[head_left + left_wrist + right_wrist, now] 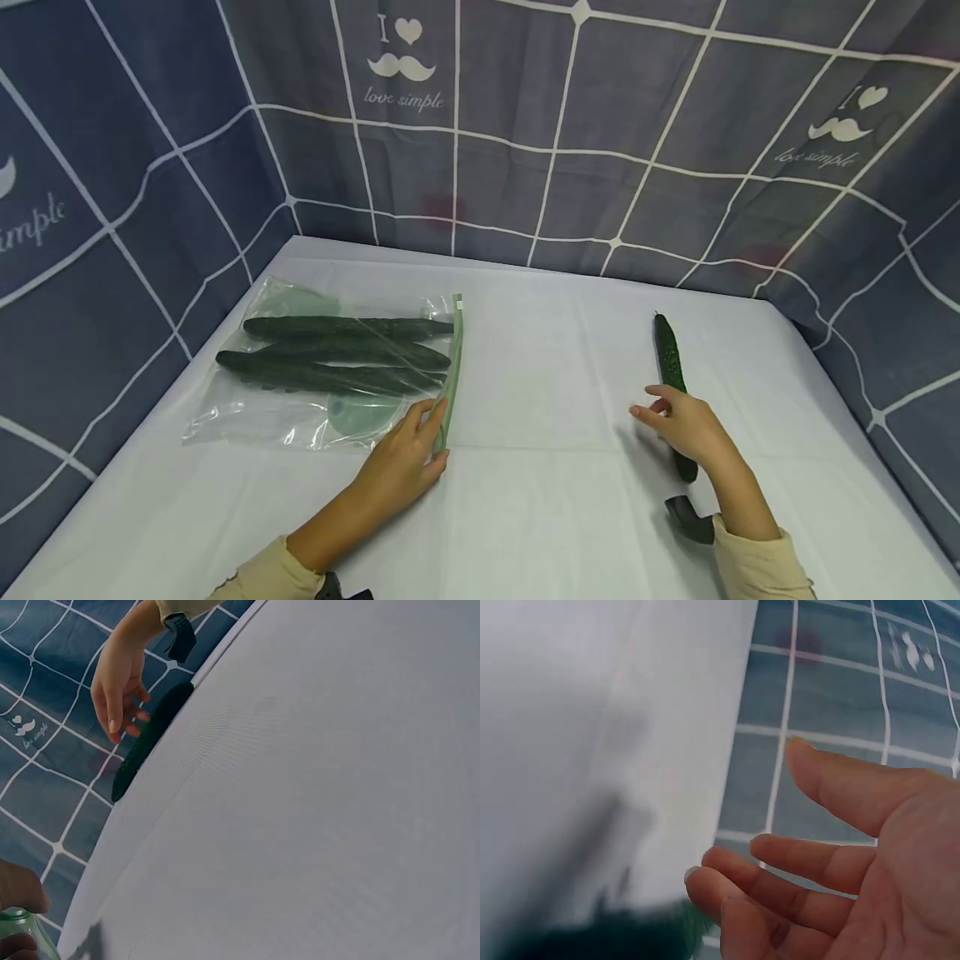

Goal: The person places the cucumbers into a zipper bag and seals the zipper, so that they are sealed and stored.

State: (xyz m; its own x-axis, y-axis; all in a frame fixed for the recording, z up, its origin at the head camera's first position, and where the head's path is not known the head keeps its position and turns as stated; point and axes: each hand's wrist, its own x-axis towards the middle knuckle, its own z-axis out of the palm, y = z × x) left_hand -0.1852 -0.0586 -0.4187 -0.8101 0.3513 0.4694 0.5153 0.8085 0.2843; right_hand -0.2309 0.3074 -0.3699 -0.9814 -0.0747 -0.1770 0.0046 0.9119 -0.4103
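Observation:
A clear zip bag (247, 417) with a green zip edge lies on the left of the white table, several dark green cucumbers (337, 350) inside it. At the near corner of that edge, my left hand (401, 462) pinches the bag between thumb and fingers. In the left wrist view, part of this hand (19, 889) shows around the bag's greenish edge (34, 930). A single cucumber (670, 354) lies lengthwise on the right. Over its middle is my right hand (690, 425), hiding part of it. In the right wrist view, the fingers (795, 892) are loosely bent with nothing between them and the thumb.
A white cloth (540, 367) covers the table between the bag and the lone cucumber. Dark checked curtains (502, 192) with white lines rise behind and at both sides. Black straps (688, 518) are worn at the wrists beside beige sleeves.

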